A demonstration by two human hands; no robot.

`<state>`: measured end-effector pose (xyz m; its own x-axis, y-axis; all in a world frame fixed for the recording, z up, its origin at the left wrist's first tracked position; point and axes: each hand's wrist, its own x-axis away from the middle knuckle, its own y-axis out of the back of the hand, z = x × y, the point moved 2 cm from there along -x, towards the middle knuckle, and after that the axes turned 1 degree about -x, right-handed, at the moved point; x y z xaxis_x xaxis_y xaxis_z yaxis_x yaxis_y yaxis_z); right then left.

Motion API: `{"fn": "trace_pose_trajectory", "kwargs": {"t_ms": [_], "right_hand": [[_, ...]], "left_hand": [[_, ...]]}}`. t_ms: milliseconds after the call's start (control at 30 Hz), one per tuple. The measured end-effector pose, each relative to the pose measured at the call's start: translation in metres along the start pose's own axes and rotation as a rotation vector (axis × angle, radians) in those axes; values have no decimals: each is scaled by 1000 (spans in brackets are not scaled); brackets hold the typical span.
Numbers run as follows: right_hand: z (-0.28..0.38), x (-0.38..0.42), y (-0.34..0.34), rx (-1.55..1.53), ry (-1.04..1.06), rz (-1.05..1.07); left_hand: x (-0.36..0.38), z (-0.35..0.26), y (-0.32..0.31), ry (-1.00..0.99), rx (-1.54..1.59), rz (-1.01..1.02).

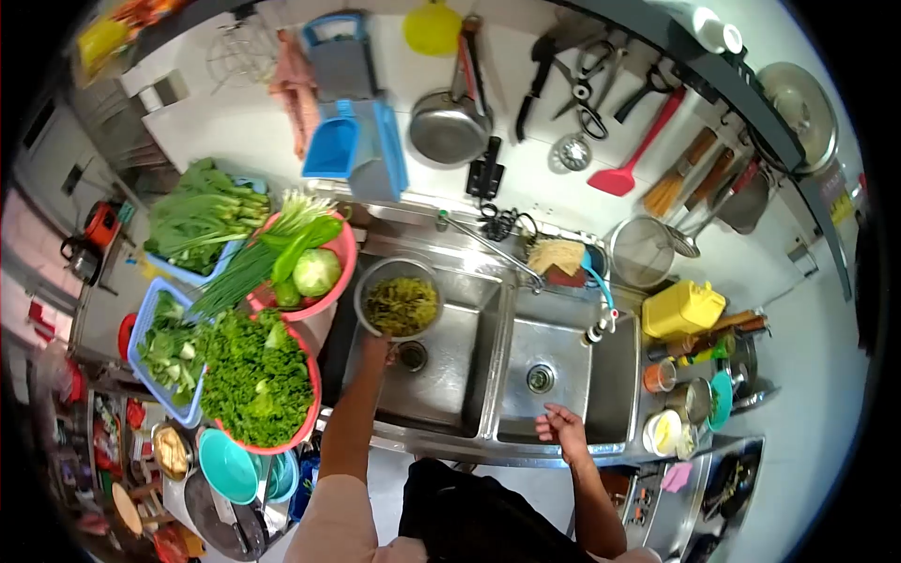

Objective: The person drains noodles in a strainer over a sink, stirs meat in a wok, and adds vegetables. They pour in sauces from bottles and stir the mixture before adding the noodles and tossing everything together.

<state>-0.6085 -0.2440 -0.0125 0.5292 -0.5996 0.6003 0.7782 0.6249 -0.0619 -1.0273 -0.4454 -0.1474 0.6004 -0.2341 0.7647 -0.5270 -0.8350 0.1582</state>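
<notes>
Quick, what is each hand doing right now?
Left hand: closed on the rim of the metal bowl of chopped greens, in the sink.
Right hand: open, fingers spread, holding nothing.

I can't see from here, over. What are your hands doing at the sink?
Left hand holds metal bowl of greens in left basin. Right hand open, empty, over sink rim. Drain right under bowl.

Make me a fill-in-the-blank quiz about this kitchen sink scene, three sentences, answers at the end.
1. The left hand holds a metal bowl of chopped greens over the ______ basin of the double sink.
2. The right hand rests on the sink's front ______.
3. The spatula hanging on the wall is coloured ______.

Missing words: left; edge; red
</notes>
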Motion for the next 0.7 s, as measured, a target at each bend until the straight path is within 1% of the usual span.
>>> {"fn": "trace_pose_trajectory", "kwargs": {"t_ms": [33, 67, 100, 133, 167, 200, 233, 267, 333, 367, 400, 433, 467, 500, 533, 567, 600, 633, 667, 700], "right_hand": [[5, -6, 1, 12, 55, -58], [15, -14, 4, 47, 98, -54], [18, -32, 15, 220, 214, -22], [45, -32, 9, 443, 360, -148], [72, -37, 5, 623, 505, -254], [99, -46, 0, 775, 645, -321], [121, -60, -2, 828, 812, -309], [141, -74, 1, 879, 982, -280], [168, -102, 22, 1194, 917, -121], [166, -120, 45, 1415, 721, -88], [164, -133, 76, 1626, 515, -49], [169, -136, 107, 1647, 445, -97], [172, -139, 134, 1671, 373, -140], [164, -141, 150, 1670, 378, -122], [147, -145, 165, 1475, 409, -217], [121, -153, 178, 1271, 432, -308], [67, -191, 191, 1010, 403, -233], [29, -220, 184, 515, 174, -42], [-7, -234, 170, -310, -103, 88], [-33, -254, 148, -740, -296, 34]], "left_hand": [[-26, 21, 3, -13, 114, 37], [-62, 50, 8, -27, 222, 87], [-77, 52, 15, 26, 240, 135], [-89, 54, 17, 88, 251, 183], [-103, 63, 16, 17, 72, 42], [-68, 38, 4, 25, 27, -23], [-19, 7, 4, 30, -8, -103], [-10, 1, 0, 29, -22, -93], [3, -1, 8, -242, -177, -140], [-3, 9, 11, -241, -191, -146], [-15, 22, 14, -364, -286, -383], [-17, 28, 13, -485, -376, -622], [4, 26, 8, -478, -382, -632], [42, 20, 1, -634, -403, -672], [75, 10, -14, -796, -427, -711], [89, 17, -26, -823, -421, -705], [105, 25, -37, -850, -417, -699], [124, 24, -55, -843, -414, -606], [143, 27, -81, -937, -436, -598], [171, 16, -114, -854, -311, -466]]}}
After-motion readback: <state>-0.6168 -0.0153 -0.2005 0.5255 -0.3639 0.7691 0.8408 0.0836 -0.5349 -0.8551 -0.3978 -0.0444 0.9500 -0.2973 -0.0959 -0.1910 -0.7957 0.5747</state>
